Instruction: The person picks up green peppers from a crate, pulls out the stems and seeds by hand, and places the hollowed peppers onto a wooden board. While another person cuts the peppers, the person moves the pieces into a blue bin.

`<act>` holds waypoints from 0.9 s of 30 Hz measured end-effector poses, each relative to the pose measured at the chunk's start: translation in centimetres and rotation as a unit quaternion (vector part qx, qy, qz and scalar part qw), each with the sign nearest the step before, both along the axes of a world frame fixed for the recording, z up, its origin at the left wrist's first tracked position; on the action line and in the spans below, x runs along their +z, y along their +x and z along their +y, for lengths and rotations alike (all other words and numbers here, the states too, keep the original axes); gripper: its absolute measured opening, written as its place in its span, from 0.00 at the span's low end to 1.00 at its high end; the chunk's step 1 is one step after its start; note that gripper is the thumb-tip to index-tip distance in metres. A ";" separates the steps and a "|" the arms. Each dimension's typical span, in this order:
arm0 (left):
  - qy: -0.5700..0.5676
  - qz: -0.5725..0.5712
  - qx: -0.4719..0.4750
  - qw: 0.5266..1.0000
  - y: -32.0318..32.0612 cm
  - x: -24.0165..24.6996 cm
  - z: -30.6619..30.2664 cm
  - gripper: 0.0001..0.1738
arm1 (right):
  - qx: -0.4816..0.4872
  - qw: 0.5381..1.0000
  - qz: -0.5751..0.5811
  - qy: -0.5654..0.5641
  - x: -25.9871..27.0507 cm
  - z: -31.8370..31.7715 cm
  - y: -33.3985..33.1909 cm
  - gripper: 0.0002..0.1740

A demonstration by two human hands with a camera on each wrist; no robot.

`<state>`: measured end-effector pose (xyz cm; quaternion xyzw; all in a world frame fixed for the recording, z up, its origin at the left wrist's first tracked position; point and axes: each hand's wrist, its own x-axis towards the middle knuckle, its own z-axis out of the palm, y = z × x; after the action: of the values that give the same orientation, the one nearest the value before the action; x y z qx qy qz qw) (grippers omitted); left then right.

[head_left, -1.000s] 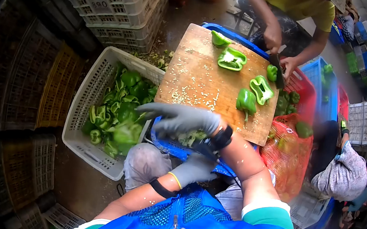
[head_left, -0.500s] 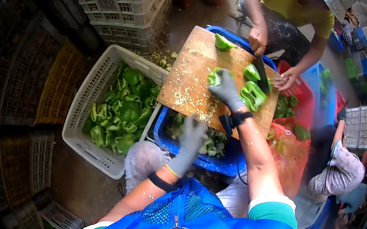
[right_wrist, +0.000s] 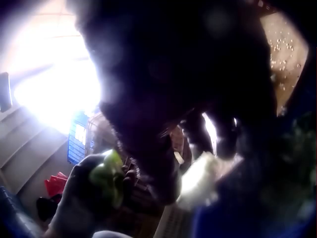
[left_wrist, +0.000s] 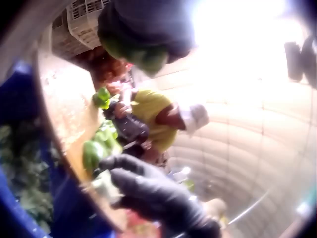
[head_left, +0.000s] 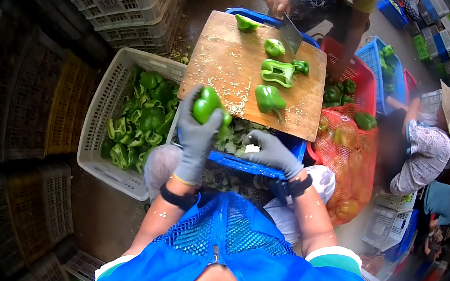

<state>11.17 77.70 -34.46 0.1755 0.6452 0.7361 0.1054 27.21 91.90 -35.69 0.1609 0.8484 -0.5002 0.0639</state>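
Observation:
My gloved left hand [head_left: 196, 139] grips a green bell pepper piece [head_left: 205, 105] near the cutting board's front left corner. In the left wrist view, that hand and the pepper piece [left_wrist: 141, 57] show at the top. My gloved right hand [head_left: 279, 154] pinches a pale seed core [head_left: 252, 148] over the blue tub [head_left: 250, 168], which holds cores and scraps. The right wrist view shows the core [right_wrist: 198, 183] bright between dark fingers. On the seed-strewn cutting board [head_left: 219, 54] lie pepper halves [head_left: 278, 72] and a stemmed piece [head_left: 269, 98].
A white crate [head_left: 99, 101] of pepper pieces stands at left. Across the board, a person's hand [head_left: 278, 2] holds a cleaver [head_left: 291, 34] over the board. A red crate [head_left: 365, 74] and a red mesh bag [head_left: 346, 168] stand at right; stacked crates [head_left: 134, 9] rise behind.
The right hand, first over the tub and then gripping a pepper piece on the board, is back over the tub with a core. The left hand has risen and now holds a pepper piece.

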 end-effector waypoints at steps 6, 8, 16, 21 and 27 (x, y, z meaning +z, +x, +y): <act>-0.438 0.351 0.122 0.818 -2.8 4.1 -3.7 0.33 | -0.222 0.895 -0.031 0.386 -4.9 6.7 -4.0 0.42; -0.387 0.362 0.062 0.846 -2.0 4.7 -2.7 0.32 | -0.245 0.896 -0.058 0.367 -6.1 7.2 -5.0 0.42; -0.159 0.262 -0.216 0.927 4.1 -0.4 2.8 0.29 | -0.143 0.758 0.210 -0.600 1.5 1.4 -1.4 0.33; -0.153 0.204 -0.410 0.876 4.1 0.3 3.2 0.29 | -0.223 0.796 0.218 -0.520 1.2 -0.1 0.2 0.28; -0.245 0.325 -0.239 0.882 6.4 -1.3 3.3 0.23 | -0.395 0.670 0.265 -0.570 -3.6 -1.3 -1.6 0.19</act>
<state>17.57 81.03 -35.74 0.5222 0.7418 0.4084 0.1016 25.60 90.61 -39.33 0.2739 0.2365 -0.8865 -0.2884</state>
